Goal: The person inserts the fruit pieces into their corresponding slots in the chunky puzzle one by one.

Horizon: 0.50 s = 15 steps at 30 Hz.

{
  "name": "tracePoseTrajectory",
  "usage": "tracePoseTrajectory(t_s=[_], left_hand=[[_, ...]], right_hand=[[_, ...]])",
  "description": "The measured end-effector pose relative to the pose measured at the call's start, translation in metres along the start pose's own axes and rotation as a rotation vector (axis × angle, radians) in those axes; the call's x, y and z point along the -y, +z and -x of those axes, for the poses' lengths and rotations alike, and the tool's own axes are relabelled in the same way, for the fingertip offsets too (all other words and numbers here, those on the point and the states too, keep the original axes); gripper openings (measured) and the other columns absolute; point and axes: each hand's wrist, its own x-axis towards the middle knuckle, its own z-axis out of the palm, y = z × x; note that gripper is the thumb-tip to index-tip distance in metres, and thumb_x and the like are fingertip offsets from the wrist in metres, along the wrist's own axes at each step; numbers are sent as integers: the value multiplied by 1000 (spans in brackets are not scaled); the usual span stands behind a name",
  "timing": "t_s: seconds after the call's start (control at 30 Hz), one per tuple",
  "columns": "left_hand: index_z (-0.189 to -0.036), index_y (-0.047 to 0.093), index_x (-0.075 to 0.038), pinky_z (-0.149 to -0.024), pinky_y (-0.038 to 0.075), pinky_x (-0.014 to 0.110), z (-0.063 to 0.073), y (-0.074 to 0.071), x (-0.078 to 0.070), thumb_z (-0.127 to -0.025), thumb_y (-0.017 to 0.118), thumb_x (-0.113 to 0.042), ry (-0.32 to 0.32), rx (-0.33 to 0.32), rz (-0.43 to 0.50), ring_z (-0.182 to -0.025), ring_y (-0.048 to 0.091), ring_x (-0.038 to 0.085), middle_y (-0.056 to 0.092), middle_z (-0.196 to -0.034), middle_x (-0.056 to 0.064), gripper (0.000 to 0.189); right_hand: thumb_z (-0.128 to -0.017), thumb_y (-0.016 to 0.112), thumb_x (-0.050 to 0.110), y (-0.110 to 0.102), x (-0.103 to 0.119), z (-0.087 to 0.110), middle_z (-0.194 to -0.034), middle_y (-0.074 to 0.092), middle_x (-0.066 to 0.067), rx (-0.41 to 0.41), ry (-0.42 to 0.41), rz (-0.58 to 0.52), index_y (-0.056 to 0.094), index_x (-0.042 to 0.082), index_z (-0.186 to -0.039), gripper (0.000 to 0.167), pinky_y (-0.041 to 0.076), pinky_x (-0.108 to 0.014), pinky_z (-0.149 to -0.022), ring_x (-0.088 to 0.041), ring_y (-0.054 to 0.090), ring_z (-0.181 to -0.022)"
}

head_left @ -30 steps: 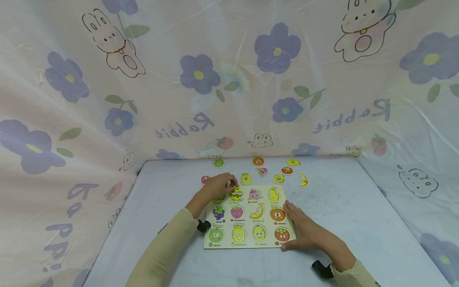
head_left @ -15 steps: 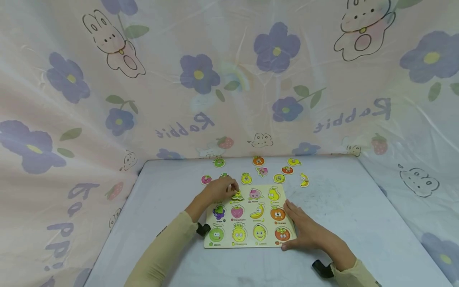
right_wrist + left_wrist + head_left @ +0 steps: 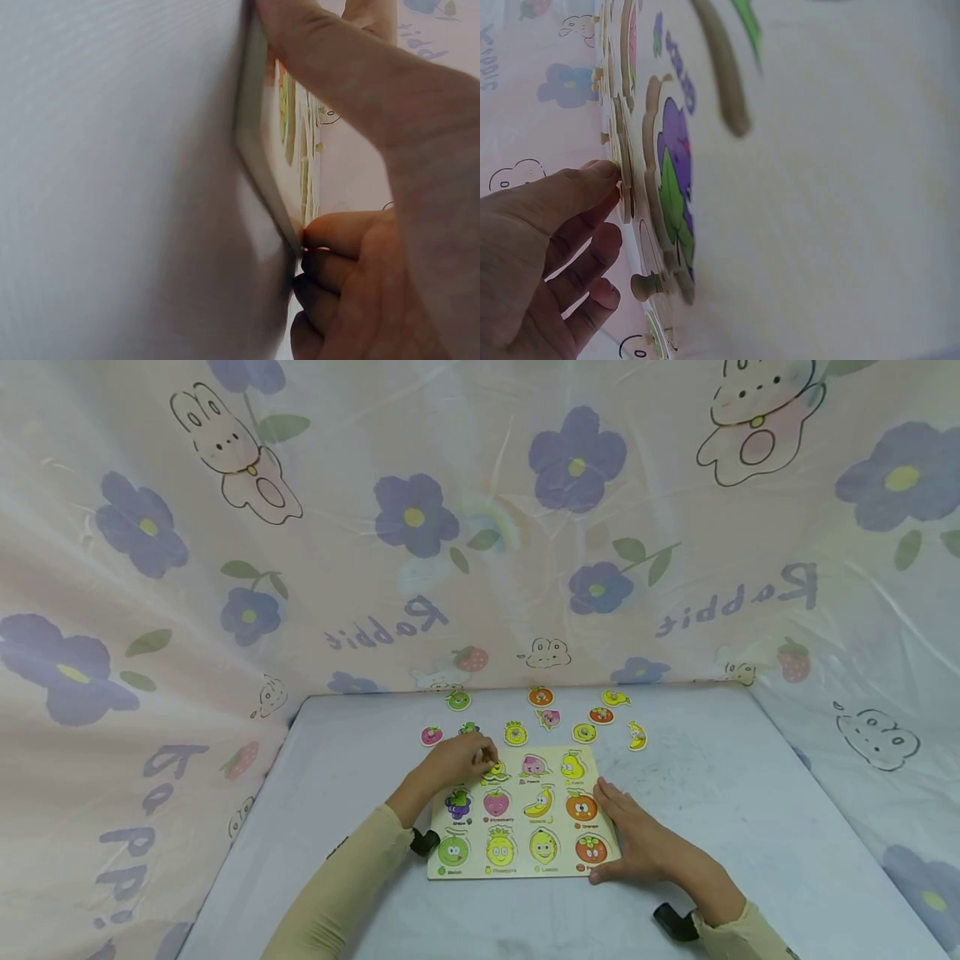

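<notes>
A pale wooden fruit puzzle board [image 3: 517, 870] lies on the table, with rows of printed fruit recesses. At its top left, my left hand [image 3: 453, 758] pinches a small yellow fruit puzzle piece [image 3: 496, 768] over the second recess of the top row. In the left wrist view, the thumb and index finger [image 3: 600, 169] close on the thin wooden piece [image 3: 625, 199] right at the board's surface; the other fingers are bent loosely. My right hand [image 3: 645, 839] rests along the board's right edge, fingers extended near the upper part and thumb at the near corner.
Behind the board lie several loose pieces, including a green round one [image 3: 459, 700], an orange [image 3: 540, 697], a pineapple [image 3: 515, 733] and a banana [image 3: 637, 736]. A grape piece [image 3: 469, 728] is partly hidden by the left hand. A patterned curtain [image 3: 480, 568] encloses the table.
My left hand has lowered slightly toward the board with the yellow puzzle piece, uncovering the pink and grape pieces behind it. The right hand stays at the board's edge.
</notes>
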Motion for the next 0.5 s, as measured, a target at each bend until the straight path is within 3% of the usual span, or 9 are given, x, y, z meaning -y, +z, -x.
tracePoseTrajectory(t_s=[0.5], left_hand=[[-109, 75, -22, -79, 54, 27, 0, 0, 0, -105, 74, -24, -9, 2, 15, -89, 59, 8, 69, -104, -8, 5]], right_hand=[[-64, 96, 68, -1, 1, 0, -178, 14, -21, 9, 7, -14, 22, 0, -170, 145, 24, -70, -126, -52, 14, -161]])
